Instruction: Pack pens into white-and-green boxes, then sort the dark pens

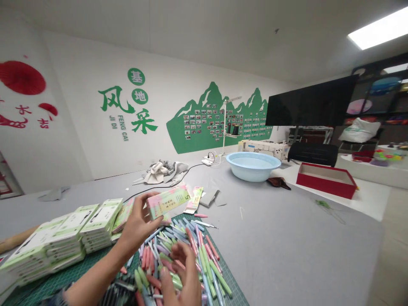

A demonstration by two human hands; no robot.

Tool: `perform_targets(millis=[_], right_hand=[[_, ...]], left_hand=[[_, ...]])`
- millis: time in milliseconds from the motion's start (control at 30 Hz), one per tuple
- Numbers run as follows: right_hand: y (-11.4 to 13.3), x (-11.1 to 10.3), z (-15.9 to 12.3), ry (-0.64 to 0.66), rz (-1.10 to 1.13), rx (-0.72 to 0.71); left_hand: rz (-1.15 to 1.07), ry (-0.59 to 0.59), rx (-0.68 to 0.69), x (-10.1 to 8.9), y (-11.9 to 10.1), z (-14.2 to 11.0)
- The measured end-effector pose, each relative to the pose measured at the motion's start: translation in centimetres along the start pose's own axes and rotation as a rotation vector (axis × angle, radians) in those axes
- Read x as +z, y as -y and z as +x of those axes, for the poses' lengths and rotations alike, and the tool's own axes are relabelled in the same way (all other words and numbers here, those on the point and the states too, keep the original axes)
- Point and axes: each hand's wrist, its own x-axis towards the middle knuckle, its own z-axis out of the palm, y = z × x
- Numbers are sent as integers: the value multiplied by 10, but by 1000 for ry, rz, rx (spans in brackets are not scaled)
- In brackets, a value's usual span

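Observation:
My left hand (135,225) is closed around one end of a pastel pink-and-green pen box (168,201), raised and tilted above the pile. A figure 5 shows near the box's far end. My right hand (183,276) hovers low over a heap of pastel pens and caps (159,250) in pink, green, blue and lilac. Its fingers are curled with a gap to the thumb, and green pens show in that gap. The heap lies on a green cutting mat (231,280). Beyond the raised box, another pastel box (194,199) lies on the table.
Stacks of green-and-white boxes (70,229) stand at the left, beside another person's arm (19,239). Grey cloth (164,171), a black cable (153,188), a blue basin (253,170) and a red box (327,180) lie farther back. A sewing machine (264,148) stands behind the basin.

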Motion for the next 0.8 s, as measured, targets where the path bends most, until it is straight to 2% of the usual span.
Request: perform_targets(millis=[100, 200, 300, 400, 500, 633, 700, 800], right_hand=[[16, -4, 10, 45, 249, 282], [28, -11, 20, 155, 443, 475], [30, -15, 23, 132, 500, 577], [24, -14, 19, 155, 447, 588], [19, -11, 13, 198, 382, 568], [19, -8, 8, 229, 407, 565], [20, -7, 7, 230, 422, 562], [21, -4, 4, 215, 396, 570]], left_hand=[[-224, -2, -116, -13, -16, -51], [-282, 60, -136, -21, -14, -94], [-92, 169, -101, -31, -9, -123], [318, 214, -2, -45, -13, -136], [619, 270, 82, -55, -27, -138], [724, 399, 58, -63, -37, -122], [758, 359, -8, -70, -28, -102], [899, 187, -173, -82, 0, -58]])
